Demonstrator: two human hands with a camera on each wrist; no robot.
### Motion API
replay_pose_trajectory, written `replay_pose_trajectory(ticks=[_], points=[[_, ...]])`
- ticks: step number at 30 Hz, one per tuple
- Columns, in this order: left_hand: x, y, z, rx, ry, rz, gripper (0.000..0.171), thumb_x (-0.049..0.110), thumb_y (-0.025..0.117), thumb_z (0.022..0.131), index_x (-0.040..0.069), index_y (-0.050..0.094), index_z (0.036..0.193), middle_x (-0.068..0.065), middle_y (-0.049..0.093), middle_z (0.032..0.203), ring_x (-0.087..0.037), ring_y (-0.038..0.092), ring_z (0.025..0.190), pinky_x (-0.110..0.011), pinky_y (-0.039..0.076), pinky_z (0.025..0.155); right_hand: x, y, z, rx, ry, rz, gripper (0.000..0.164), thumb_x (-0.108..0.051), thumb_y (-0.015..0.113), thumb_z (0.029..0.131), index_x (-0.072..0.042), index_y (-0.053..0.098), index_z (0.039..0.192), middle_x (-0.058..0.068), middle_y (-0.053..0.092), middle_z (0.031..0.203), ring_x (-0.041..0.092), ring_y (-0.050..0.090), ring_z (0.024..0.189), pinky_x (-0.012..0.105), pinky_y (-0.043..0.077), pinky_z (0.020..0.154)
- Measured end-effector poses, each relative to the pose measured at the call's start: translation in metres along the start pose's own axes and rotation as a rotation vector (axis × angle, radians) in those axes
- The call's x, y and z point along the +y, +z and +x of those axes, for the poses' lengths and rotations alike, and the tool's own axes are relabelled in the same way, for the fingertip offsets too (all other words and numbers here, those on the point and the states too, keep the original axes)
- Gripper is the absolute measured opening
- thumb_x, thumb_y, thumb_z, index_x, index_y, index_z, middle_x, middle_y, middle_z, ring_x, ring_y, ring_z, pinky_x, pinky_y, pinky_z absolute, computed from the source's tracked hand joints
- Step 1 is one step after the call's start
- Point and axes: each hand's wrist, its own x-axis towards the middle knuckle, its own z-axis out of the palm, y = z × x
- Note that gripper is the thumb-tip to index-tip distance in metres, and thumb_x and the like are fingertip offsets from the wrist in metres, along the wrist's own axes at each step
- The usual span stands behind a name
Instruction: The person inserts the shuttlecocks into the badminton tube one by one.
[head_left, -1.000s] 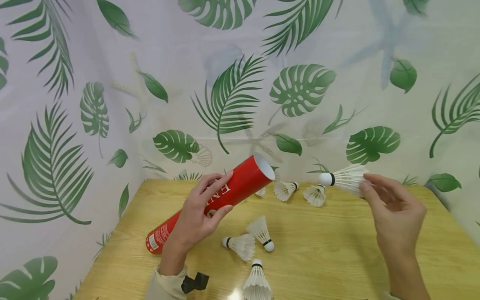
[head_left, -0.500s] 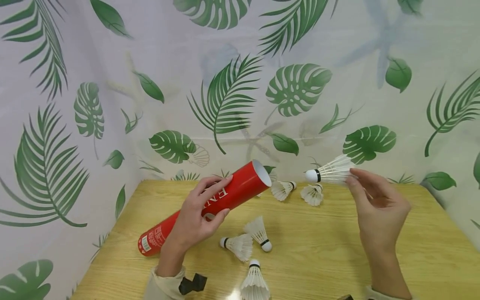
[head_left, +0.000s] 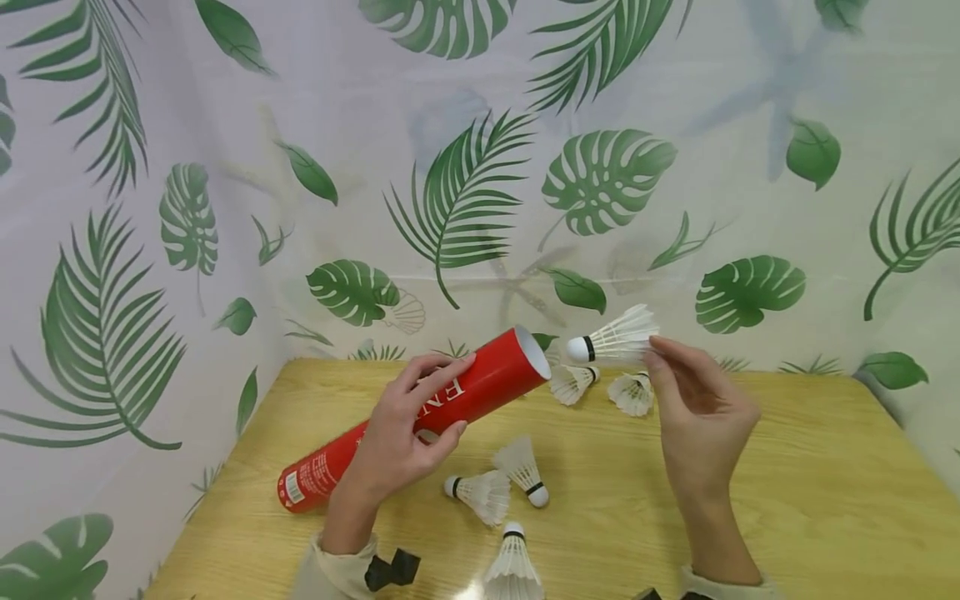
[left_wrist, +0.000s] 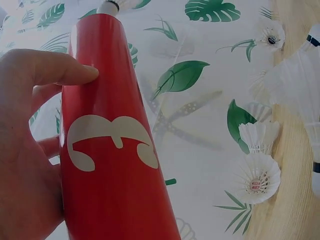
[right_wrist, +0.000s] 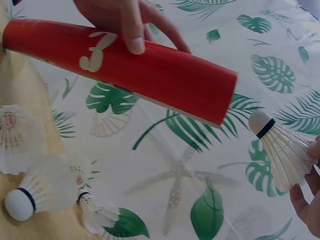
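Shuttlecock (head_left: 617, 335) hangs above the tabletop (head_left: 795, 475), pinched by its feathers in the right hand (head_left: 707, 412), its white tip (head_left: 579, 349) just beside the tilted red tube (head_left: 491, 377). The left hand (head_left: 401, 429) grips that tube; 3 more shuttlecocks (head_left: 482, 496) lie between the wrists.

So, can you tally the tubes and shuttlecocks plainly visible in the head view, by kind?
Red shuttlecock tube: 1
White feather shuttlecocks: 6 (1 in the right hand, 5 on the table)
Total: 7, though the tube may hide others.
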Motion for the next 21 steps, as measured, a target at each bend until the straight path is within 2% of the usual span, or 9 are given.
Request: replay_pose_trajectory(ticks=[4, 8, 12, 15, 21], points=[[0.004, 0.005, 0.002, 0.000, -0.001, 0.025, 0.071, 0.014, 0.078, 0.084, 0.028, 0.054, 0.149, -0.002, 0.053, 0.139, -0.024, 0.055, 0.121, -0.038, 0.060, 0.083, 0.005, 0.005, -0.006, -0.022, 0.007, -0.005, 0.019, 0.024, 0.067, 0.084, 0.024, 0.068, 0.103, 0.014, 0.076, 0.100, 0.017, 0.074, 0.091, 0.021, 0.057, 0.083], [0.010, 0.011, 0.003, 0.005, -0.015, 0.052, 0.071, 0.017, 0.078, 0.083, 0.030, 0.054, 0.149, -0.001, 0.054, 0.138, -0.022, 0.055, 0.121, -0.038, 0.059, 0.085, 0.009, 0.007, -0.009, -0.032, -0.006, -0.032, 0.019, 0.024, 0.067, 0.084, 0.023, 0.069, 0.102, 0.014, 0.076, 0.100, 0.017, 0.074, 0.091, 0.020, 0.057, 0.082], [0.014, 0.017, 0.003, -0.004, -0.025, 0.094, 0.072, 0.019, 0.077, 0.083, 0.033, 0.053, 0.150, 0.000, 0.054, 0.136, -0.021, 0.056, 0.120, -0.037, 0.059, 0.086, 0.011, 0.007, -0.010, -0.054, -0.011, -0.014, 0.019, 0.024, 0.067, 0.084, 0.022, 0.069, 0.103, 0.016, 0.075, 0.100, 0.018, 0.073, 0.091, 0.022, 0.057, 0.084], [0.015, 0.021, 0.003, -0.008, -0.026, 0.116, 0.073, 0.018, 0.078, 0.082, 0.034, 0.053, 0.149, 0.000, 0.054, 0.136, -0.021, 0.057, 0.118, -0.038, 0.059, 0.086, 0.012, 0.008, -0.013, -0.089, -0.008, -0.006, 0.019, 0.024, 0.065, 0.085, 0.021, 0.069, 0.104, 0.017, 0.075, 0.102, 0.018, 0.073, 0.093, 0.023, 0.057, 0.085], [0.015, 0.026, 0.002, 0.001, -0.012, 0.129, 0.072, 0.019, 0.079, 0.082, 0.034, 0.054, 0.148, 0.001, 0.054, 0.136, -0.020, 0.056, 0.119, -0.041, 0.059, 0.087, 0.012, 0.010, -0.019, -0.171, -0.009, -0.075, 0.024, 0.025, 0.065, 0.085, 0.016, 0.071, 0.106, 0.018, 0.073, 0.104, 0.018, 0.071, 0.098, 0.025, 0.056, 0.090]])
